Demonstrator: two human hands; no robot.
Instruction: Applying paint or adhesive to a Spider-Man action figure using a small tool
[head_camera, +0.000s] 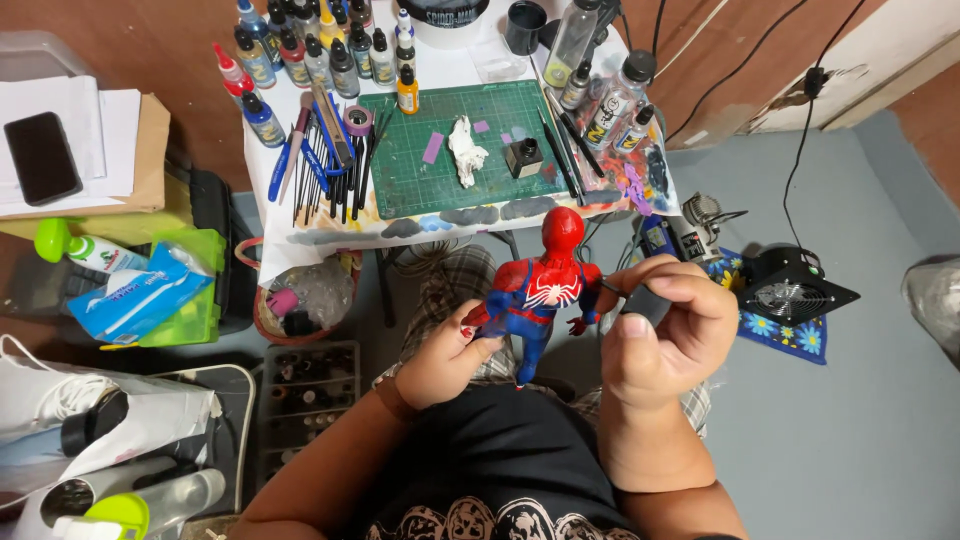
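Note:
My left hand (443, 362) grips a red and blue superhero figure (540, 288) by its lower body, holding it upright over my lap with its back toward me. My right hand (665, 335) is closed around a dark grey tool (645, 303), whose thin tip touches the figure's right arm. Beyond the figure stands a small table with a green cutting mat (455, 150). On the mat lie a crumpled white tissue (466, 150) and a small black ink pot (524, 157).
Many paint bottles (320, 55) line the table's far edge, and brushes and pens (335, 165) lie left of the mat. A black phone (42, 157) rests on papers at left. A small black fan (790, 290) sits on the grey floor at right. Bags and wipes crowd the left.

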